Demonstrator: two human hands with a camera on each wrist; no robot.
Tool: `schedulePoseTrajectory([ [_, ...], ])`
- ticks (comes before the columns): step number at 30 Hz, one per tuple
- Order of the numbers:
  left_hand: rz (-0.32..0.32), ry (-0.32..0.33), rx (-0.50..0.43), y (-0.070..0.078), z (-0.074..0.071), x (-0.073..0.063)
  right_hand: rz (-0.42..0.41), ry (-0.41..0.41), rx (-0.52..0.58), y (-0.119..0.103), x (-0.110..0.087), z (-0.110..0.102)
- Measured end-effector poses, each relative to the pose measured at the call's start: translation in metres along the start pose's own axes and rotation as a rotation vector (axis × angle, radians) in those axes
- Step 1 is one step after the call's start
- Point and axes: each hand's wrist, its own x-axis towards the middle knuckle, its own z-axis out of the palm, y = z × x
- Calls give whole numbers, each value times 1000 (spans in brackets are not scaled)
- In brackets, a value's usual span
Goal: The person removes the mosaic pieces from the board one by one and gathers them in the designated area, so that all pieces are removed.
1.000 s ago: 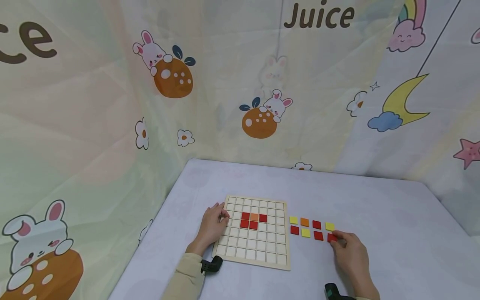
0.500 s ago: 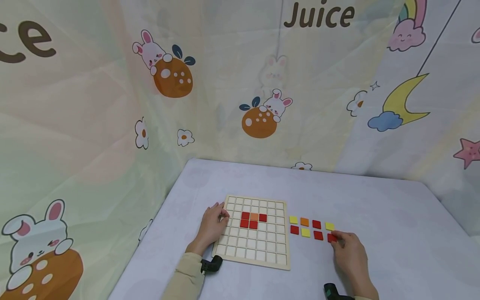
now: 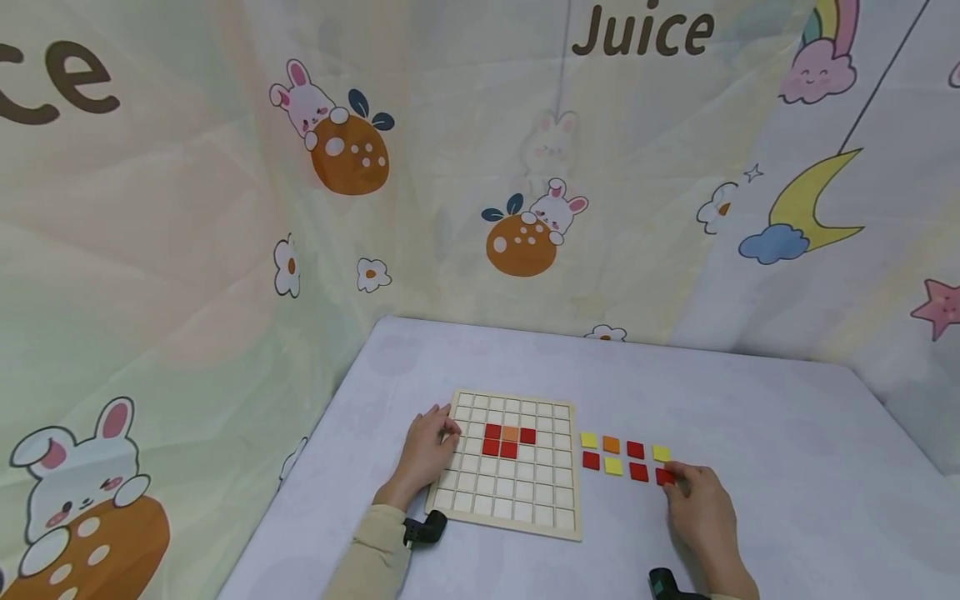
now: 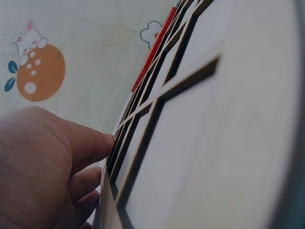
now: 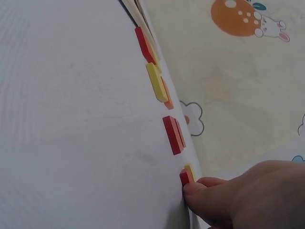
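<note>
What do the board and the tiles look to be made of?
Board: probably matte wood, from its pale tan rim and the dark, scorched-looking edges of its grid. Tiles: painted wood or plastic, I can't tell which; smooth-looking and evenly red, orange or yellow, with crisp edges and no visible grain.

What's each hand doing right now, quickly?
Left hand: closed, holding the grid board by its left edge.
Right hand: closed, pinching the red tile at the right end of the nearer row.
</note>
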Motion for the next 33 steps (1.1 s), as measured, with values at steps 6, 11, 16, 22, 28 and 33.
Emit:
schedulePoseTrajectory([
  [6,-4,-8,-12,2,1,1,23,-3,28,0,-2,-6],
  [11,-9,-14,-6,4,1,2,12,76,54,-5,-5,-9],
  [16,-1,-12,-9,5,0,2,-26,121,126,-19,-11,-2],
  [22,-9,-14,-8,4,1,3,-90,124,204,-39,-19,14],
  [28,7,-8,1,1,3,3,-162,99,288,-56,-26,29],
  [33,-6,-5,18,-3,2,1,-197,18,341,-72,-33,38],
])
